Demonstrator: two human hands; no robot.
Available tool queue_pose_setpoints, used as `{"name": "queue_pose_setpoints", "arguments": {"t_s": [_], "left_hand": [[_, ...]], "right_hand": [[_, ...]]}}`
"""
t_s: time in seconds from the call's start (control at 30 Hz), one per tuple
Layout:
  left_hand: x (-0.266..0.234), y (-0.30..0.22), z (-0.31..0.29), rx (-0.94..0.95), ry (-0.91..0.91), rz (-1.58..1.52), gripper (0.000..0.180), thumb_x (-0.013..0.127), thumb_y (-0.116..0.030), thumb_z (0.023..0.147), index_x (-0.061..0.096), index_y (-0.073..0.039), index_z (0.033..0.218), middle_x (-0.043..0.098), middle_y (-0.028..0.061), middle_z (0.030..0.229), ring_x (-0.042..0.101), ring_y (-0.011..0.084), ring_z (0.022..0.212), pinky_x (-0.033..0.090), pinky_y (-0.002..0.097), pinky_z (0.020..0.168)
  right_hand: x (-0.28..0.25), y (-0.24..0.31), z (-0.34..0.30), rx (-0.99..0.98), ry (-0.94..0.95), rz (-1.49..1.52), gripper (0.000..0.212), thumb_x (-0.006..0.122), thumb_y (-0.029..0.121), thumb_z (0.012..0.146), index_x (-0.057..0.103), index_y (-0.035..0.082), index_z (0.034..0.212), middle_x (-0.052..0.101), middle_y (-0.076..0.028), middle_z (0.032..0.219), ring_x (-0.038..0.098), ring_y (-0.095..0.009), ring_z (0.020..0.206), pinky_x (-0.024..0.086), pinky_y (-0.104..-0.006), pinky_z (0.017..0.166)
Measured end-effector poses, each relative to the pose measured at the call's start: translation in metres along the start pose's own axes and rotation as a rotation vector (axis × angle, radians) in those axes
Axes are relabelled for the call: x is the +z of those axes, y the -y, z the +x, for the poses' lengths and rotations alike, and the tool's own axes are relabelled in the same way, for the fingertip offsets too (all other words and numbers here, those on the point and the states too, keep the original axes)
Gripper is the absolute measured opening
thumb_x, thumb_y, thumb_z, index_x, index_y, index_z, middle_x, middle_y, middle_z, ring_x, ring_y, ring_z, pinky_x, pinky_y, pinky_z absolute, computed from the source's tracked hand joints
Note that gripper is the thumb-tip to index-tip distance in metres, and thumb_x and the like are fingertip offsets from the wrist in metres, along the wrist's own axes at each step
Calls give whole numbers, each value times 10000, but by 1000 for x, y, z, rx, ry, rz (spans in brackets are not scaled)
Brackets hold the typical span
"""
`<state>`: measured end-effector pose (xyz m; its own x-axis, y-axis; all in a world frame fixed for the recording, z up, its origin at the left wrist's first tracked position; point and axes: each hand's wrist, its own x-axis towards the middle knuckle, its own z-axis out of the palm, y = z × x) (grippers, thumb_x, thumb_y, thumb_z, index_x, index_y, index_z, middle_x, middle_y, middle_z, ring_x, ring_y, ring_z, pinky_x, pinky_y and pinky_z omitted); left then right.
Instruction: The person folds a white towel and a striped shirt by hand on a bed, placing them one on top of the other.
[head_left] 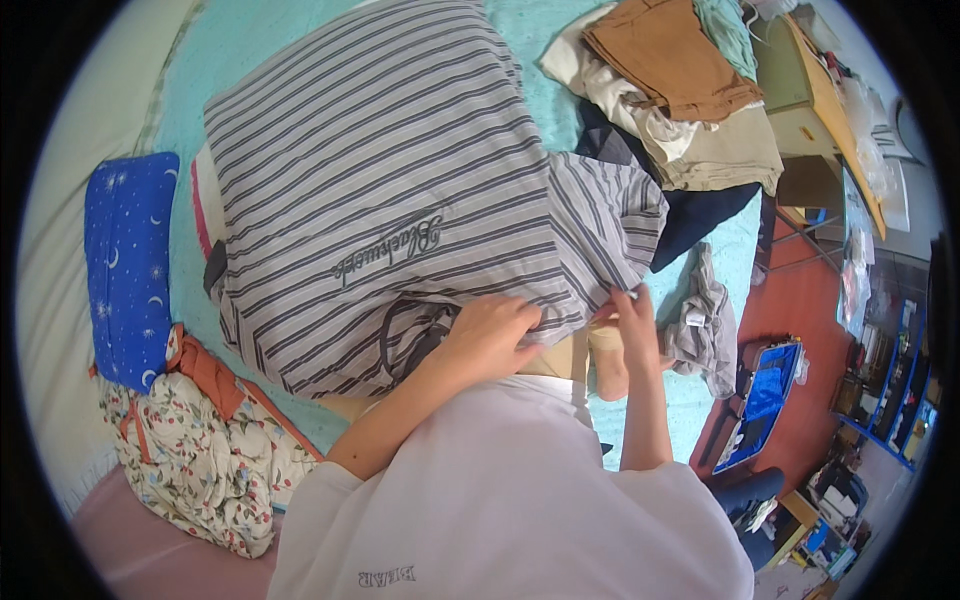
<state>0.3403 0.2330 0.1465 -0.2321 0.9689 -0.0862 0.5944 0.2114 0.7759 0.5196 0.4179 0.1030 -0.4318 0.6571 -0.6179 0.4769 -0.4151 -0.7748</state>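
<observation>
A grey T-shirt with dark stripes [380, 150] lies spread out in front of me, its collar toward my body and dark lettering across its chest. My left hand [490, 335] rests at the shoulder beside the collar, its fingers curled on the cloth. My right hand [630, 310] pinches the edge of the sleeve, which spreads out to the right. Below the right hand part of my bare leg shows. The fingertips of the left hand are partly hidden against the fabric.
A turquoise sheet [675, 410] covers the bed. Folded brown shorts [660, 55] top a clothes pile at the far right; a crumpled grey garment [705, 330] lies nearer. On the left are a blue pillow [130, 270] and a cherry-print blanket [200, 460]. An open case [760, 405] stands on the floor.
</observation>
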Motion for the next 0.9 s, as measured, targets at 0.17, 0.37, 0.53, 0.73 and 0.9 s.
{"name": "queue_pose_setpoints", "arguments": {"t_s": [0.17, 0.37, 0.53, 0.73, 0.9], "left_hand": [[9, -15, 21, -54, -124, -156, 159, 711, -159, 793, 621, -68, 887, 623, 71, 822, 611, 251, 749, 487, 384, 671], [43, -21, 36, 104, -240, 127, 633, 723, -172, 756, 471, -16, 1315, 422, 195, 1371, 410, 376, 1267, 355, 464, 1046], [55, -24, 29, 77, -197, 183, 804, 727, -197, 747, 347, 37, 1415, 307, 254, 1488, 287, 383, 1397, 247, 499, 1143], [58, -16, 31, 92, -331, 256, 434, 699, -130, 713, 552, -1, 1100, 498, 180, 1238, 461, 334, 1181, 377, 457, 1007], [60, -18, 36, 105, -321, 189, 281, 667, -61, 674, 565, -27, 934, 551, 121, 1011, 527, 306, 975, 424, 442, 881]], "right_hand": [[-44, 19, 91, -432, -343, -37, 176, 574, 127, 921, 515, 25, 1051, 589, -50, 889, 599, -121, 771, 499, -265, 640], [-55, 40, 214, -604, -512, -834, 452, 688, 353, 809, 587, 24, 1103, 671, -170, 1026, 647, -325, 943, 500, -389, 790], [-47, 75, 224, -396, -134, -845, 424, 729, 332, 739, 644, -16, 966, 675, -153, 894, 646, -294, 820, 482, -332, 714], [-105, 148, 160, -252, -37, 445, 168, 612, 158, 855, 647, 41, 970, 637, -39, 851, 633, -196, 782, 522, -331, 801], [-174, 128, 210, -273, -207, 517, 132, 601, 198, 896, 624, 78, 945, 637, -13, 853, 603, -126, 735, 430, -258, 633]]}}
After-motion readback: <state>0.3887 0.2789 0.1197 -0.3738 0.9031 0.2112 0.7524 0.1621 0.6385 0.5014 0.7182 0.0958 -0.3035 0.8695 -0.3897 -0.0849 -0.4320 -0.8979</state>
